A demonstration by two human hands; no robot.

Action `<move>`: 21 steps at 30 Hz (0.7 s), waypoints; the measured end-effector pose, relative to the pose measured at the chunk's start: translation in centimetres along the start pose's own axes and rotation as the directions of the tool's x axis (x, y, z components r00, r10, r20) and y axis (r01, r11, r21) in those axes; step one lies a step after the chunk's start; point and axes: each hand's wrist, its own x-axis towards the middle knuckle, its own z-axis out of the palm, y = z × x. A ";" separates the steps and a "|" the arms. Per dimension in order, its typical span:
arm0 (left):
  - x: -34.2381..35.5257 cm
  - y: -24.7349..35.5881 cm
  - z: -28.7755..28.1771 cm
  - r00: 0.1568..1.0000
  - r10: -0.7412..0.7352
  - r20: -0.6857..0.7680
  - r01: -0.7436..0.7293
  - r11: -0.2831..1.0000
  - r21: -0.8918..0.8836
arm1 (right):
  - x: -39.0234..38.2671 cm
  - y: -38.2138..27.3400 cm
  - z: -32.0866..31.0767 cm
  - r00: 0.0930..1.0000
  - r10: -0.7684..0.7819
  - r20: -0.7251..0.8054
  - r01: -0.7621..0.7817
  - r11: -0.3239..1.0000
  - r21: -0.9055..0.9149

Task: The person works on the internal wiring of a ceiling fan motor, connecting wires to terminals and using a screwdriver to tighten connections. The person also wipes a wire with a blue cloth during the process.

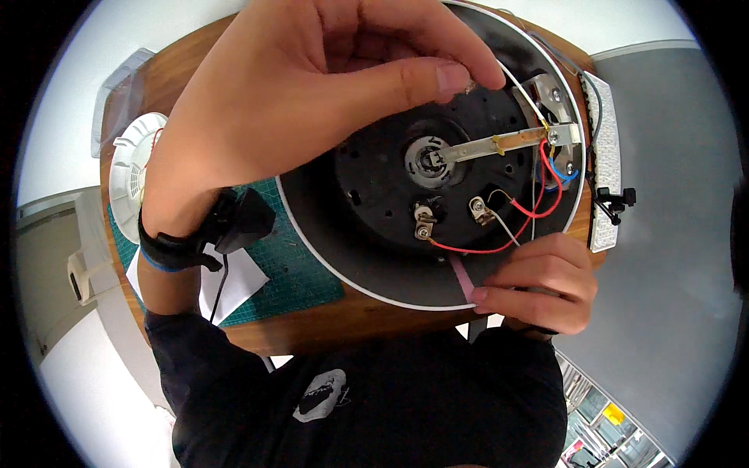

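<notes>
A round appliance housing (324, 257) with a white rim lies open side up, its black base showing inside; it looks like the underside of a rice cooker. My left hand (312, 93) is above its far left part, thumb and forefinger pinched on a tiny piece too small to name. A flat metal bracket (499, 146) runs from the central hub to the right wall. Red wires (476, 251) link two screw terminals near the front to this bracket. At the front right, my right hand (538, 285) is closed over the rim, its fingertips by a pink strip (462, 279).
The wooden table (312, 331) bears a green cutting mat (300, 273) and white paper (234, 288). A white round plastic part (129, 175) is at the left, beside a clear tray (117, 97). A white keyboard (605, 171) with a small black device (615, 200) stands right.
</notes>
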 end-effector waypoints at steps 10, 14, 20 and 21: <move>-0.1 0.5 -0.7 0.967 -0.248 0.066 0.255 0.956 -0.143 | 0.0 -0.2 -0.1 1.000 0.018 -0.002 -0.018 1.000 -0.007; 0.3 1.0 -0.4 0.968 -0.244 0.064 0.247 0.967 -0.061 | 0.0 0.1 -0.2 1.000 -0.006 0.004 0.006 1.000 -0.006; 0.7 2.3 0.7 0.981 -0.194 0.030 0.176 0.936 0.306 | 0.1 0.1 -0.2 1.000 -0.018 0.003 0.018 1.000 -0.004; 1.0 2.3 0.9 0.985 -0.170 0.036 0.144 0.913 0.381 | 0.0 0.0 -0.2 1.000 -0.009 0.004 0.009 1.000 -0.008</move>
